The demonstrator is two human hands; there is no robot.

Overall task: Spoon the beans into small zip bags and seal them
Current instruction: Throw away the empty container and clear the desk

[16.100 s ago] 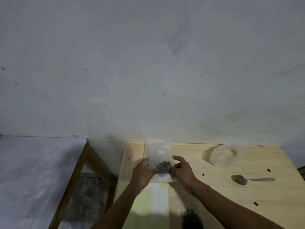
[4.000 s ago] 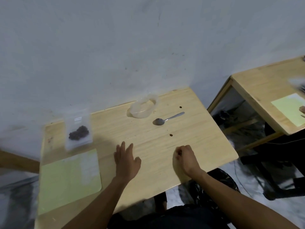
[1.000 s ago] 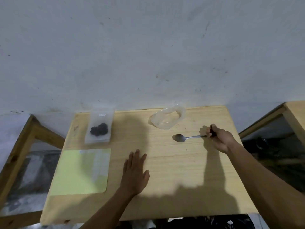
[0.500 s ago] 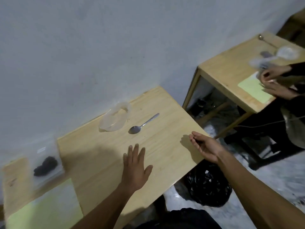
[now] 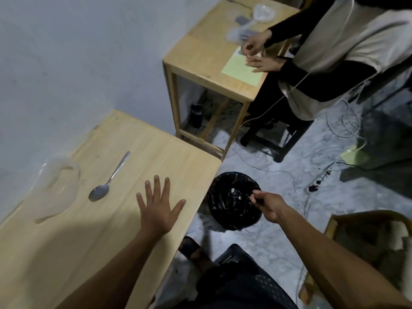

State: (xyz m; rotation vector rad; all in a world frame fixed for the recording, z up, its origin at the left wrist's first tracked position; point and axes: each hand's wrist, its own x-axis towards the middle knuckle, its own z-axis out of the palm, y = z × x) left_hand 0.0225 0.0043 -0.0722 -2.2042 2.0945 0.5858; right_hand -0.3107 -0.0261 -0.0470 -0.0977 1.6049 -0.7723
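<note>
since half a second ago the right hand (image 5: pixel 268 205) has been carried off the table (image 5: pixel 156 148) to above a black bin (image 5: pixel 231 210), fingertips pinched; whether anything is held cannot be told. the left hand (image 5: pixel 158 205) stays spread flat near the spoon (image 5: pixel 109 178). the bean bag is cut out of view.

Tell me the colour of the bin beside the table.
Black: the bin on the floor has a dark woven-looking wall, seen in the head view, under the right hand.
</note>
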